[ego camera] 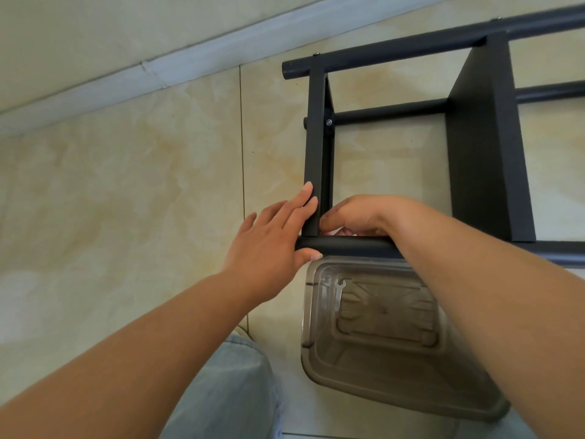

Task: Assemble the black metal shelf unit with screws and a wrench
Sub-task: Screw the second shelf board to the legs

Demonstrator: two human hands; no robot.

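We are at the joint where an upright bar of the black shelf frame meets the near tube, so the step in hand looks like seating or starting a screw at that corner. Our left hand lies flat, fingers straight against the upright bar and the thumb under the tube's end, steadying rather than gripping. Our right hand is curled at the inside of the corner, fingertips pinched together, but whether a screw sits between them we cannot tell. The frame lies on its side on the tiled floor, its long axis running from the near corner off to the right, with a shelf board standing on edge. The wrench rests in the clear plastic tub just below the tube; the next move probably calls for fetching it to tighten the joint.
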